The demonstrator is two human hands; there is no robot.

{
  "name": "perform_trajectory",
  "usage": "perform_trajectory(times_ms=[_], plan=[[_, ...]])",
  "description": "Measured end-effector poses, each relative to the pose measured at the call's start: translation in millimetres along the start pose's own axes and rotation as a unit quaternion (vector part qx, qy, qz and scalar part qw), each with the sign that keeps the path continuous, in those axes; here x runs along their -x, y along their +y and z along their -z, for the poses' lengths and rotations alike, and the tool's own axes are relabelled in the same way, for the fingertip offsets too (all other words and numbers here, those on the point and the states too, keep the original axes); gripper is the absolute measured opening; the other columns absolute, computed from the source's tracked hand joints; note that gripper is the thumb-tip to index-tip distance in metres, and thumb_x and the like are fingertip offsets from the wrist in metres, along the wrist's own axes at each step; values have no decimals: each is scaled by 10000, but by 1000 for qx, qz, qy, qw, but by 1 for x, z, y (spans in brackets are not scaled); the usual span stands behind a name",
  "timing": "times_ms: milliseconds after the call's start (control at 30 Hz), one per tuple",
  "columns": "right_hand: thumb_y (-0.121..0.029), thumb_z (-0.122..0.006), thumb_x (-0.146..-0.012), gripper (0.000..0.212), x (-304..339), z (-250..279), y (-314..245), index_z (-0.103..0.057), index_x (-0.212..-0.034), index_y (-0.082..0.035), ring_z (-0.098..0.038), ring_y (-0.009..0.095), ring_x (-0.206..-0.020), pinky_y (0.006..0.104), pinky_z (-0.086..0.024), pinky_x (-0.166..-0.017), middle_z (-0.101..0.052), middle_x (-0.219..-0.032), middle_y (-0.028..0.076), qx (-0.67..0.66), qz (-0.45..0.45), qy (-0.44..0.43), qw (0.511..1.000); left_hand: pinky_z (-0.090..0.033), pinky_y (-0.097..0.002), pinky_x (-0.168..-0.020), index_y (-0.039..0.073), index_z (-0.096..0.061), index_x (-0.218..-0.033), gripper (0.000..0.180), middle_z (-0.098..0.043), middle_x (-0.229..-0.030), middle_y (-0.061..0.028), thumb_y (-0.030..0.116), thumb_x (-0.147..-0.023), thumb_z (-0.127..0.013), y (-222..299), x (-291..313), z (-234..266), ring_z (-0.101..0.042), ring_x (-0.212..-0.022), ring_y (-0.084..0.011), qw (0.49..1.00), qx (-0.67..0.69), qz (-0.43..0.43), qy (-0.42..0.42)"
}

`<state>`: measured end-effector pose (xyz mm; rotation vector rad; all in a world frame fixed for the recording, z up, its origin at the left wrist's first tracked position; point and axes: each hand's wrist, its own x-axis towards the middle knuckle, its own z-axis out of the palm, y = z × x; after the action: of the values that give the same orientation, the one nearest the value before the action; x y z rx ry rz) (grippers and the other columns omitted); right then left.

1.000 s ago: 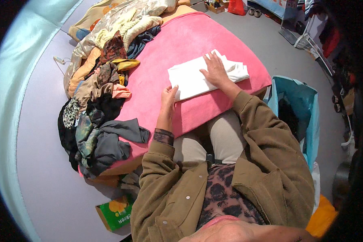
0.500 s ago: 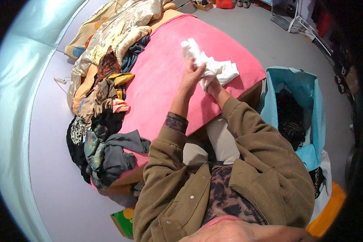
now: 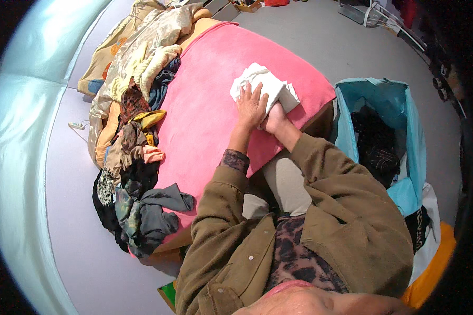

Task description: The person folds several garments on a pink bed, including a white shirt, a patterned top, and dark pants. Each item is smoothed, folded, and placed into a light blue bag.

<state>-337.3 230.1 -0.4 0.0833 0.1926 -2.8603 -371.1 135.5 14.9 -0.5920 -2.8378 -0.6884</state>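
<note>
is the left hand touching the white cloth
Touching: the head view shows the left hand laid on the white cloth, fingers spread over its near left part.

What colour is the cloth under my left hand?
The cloth under your left hand is white, seen best in the head view.

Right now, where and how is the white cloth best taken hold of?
I'd pinch the white cloth by its right end, coming from the right, thumb on top. That end juts out uncovered over the pink cover, while the left grip lies spread on top and the right grip is at the near edge.
</note>
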Motion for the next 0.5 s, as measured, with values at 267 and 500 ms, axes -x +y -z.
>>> perform_trajectory(times_ms=[267,500], plan=[[-447,-396,-1060,594,136,52,-25,-419,-1402,37,-480,353,-1333,490,-411,-1116,-480,-1433,220,60,-174,92,979,-171,-600,-1171,129,-408,-1498,741,-283,-1550,-296,471,-884,-644,-5,11,-18,-208,-1460,-469,994,30,23,98],[-388,-349,-1080,579,159,48,-22,-378,-1434,70,-467,362,-1358,461,-381,-1154,-455,-1470,241,16,-252,-4,968,-522,-362,-844,-49,-496,-1289,538,-621,-1130,-148,212,-887,-738,-56,16,-3,-622,-1002,-226,739,566,360,58]])
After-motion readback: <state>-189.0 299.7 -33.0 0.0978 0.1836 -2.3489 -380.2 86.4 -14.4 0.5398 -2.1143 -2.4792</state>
